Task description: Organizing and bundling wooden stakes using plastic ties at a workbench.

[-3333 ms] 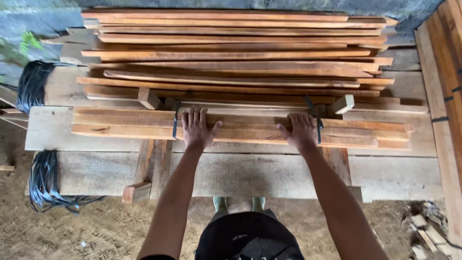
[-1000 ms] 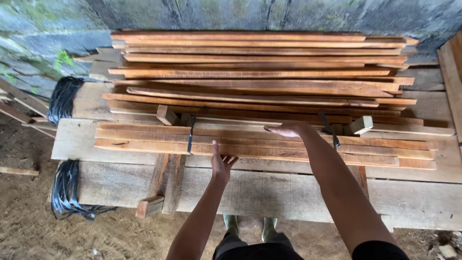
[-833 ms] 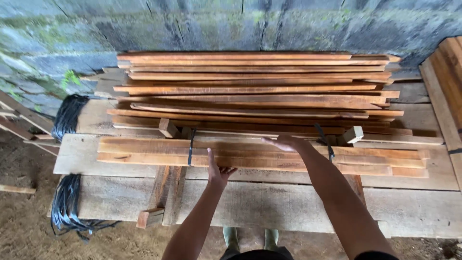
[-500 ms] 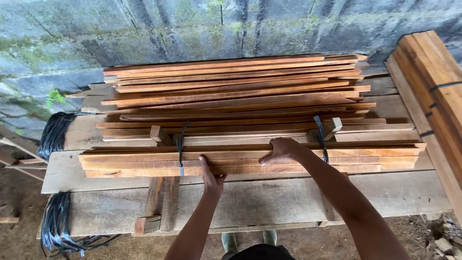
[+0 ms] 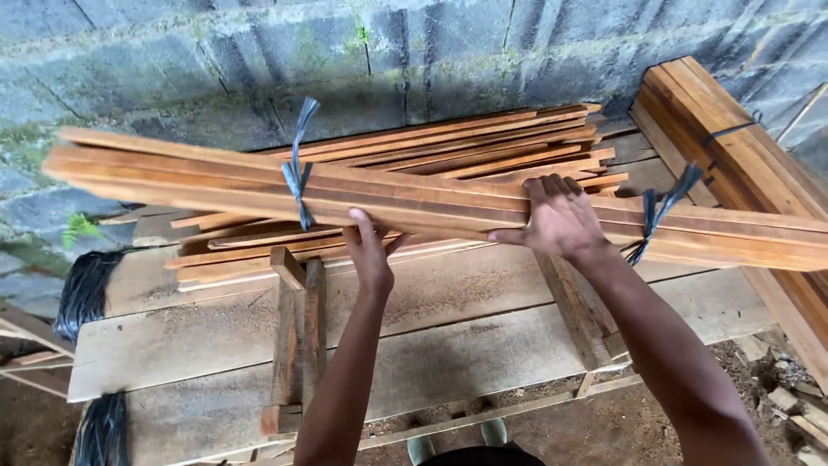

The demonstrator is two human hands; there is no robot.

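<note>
Head view: your left hand (image 5: 371, 259) cupped the bundle (image 5: 414, 203) from below, and your right hand (image 5: 561, 220) gripped it over the top at 3 o'clock. The bundle hung above the bench (image 5: 216, 336). It looked long, stiff and heavy; hold between both straps (image 5: 297, 173).

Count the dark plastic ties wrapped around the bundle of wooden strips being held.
2. One tie sits left of the left hand; the other tie sits right of the right hand. Any further ties may be hidden.
</note>
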